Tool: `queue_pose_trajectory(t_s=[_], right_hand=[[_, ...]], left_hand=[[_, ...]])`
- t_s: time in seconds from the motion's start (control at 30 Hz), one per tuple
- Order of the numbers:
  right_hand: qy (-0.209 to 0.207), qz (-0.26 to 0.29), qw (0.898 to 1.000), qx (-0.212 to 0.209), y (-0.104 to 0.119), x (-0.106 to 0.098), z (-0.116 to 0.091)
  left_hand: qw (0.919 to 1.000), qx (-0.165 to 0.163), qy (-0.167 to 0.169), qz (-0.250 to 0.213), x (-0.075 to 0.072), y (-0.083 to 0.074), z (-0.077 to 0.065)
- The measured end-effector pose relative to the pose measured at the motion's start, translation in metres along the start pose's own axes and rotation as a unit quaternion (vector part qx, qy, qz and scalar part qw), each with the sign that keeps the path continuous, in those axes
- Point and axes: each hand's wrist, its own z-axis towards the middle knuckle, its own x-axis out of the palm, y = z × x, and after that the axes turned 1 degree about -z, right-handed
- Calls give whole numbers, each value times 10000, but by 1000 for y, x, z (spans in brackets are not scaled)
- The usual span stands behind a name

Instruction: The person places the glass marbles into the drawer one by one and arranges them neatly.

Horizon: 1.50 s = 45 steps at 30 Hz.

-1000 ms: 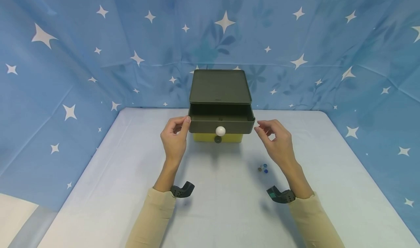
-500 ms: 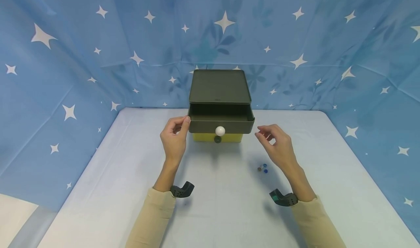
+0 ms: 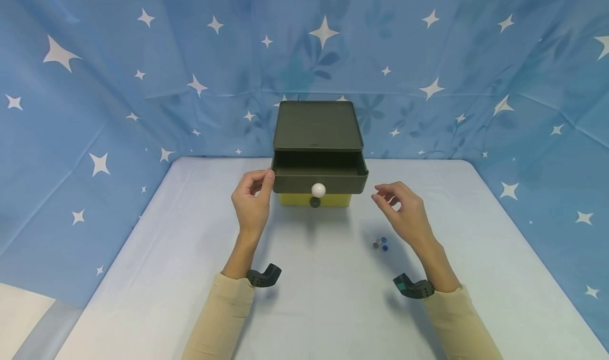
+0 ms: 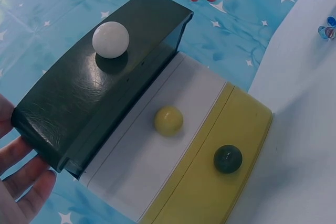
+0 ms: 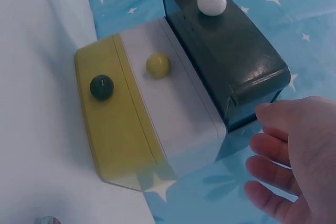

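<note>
A small cabinet [image 3: 317, 125] of three drawers stands at the far part of the table [image 3: 333, 307], in the middle. Its top drawer [image 3: 295, 184], dark green with a white knob [image 3: 318, 190], is pulled out toward the person. The left hand [image 3: 253, 206] pinches this drawer at its left front corner — the thumb is on the front, other fingers lie along the side. The right hand [image 3: 406, 210] holds nothing; its fingers are loosely bent, near the right side of the same drawer but apart from it.

Below, the white middle drawer [image 4: 126, 150] has a yellow knob [image 4: 168, 121], and the yellow bottom drawer [image 4: 194, 192] has a dark green knob [image 4: 228, 159]; both are pushed in. Some small round pieces [image 3: 384, 248], blue and brown, lie on the table before the right hand — too small to name exactly. Beige sleeves [image 3: 221, 312] cover the forearms, and each wrist wears a dark device [image 3: 264, 275]. Behind the table hangs a blue cloth [image 3: 190, 43] with white stars.
</note>
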Motion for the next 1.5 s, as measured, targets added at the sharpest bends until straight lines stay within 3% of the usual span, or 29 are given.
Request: queue_pose_trajectory(t_s=[0.33,0.87,1.5], right_hand=[[241,-173,9995,100,-5,0,-1],[959,-283,9943,365,-17,1,-3],[1945,-139,9766,909,-33,0,-4]], left_hand=[[10000,-33,8,65,-2,0,0],[10000,-36,-18,83,-1,-1,1],[9997,-128,13,193,-1,0,1]])
